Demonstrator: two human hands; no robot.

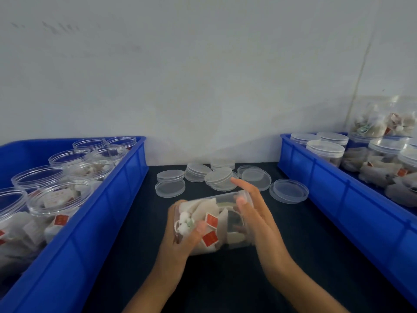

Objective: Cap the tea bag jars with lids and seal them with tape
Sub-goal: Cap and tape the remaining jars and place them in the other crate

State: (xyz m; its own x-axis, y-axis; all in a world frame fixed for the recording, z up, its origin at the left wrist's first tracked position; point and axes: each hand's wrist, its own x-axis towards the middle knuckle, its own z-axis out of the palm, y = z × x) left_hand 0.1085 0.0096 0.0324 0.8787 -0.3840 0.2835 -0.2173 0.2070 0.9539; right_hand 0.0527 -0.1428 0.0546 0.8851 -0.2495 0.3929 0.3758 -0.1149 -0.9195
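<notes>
- Left bin (94, 222) — blue, holding open jars of tea bags; its right wall borders the dark table (293, 256).
- Right bin (338, 199) — blue, holding capped jars; a strip of bare table lies between the two bins.
- Jar (214, 222) — clear, tipped on its side above the near middle of the table, long axis left to right, packed with white tea bags and red tags.
- Left hand (180, 240) curls round the jar's left end.
- Right hand (252, 211) presses its right end, fingers fairly straight.
- Loose lids (228, 177) lie at the far middle.
</notes>
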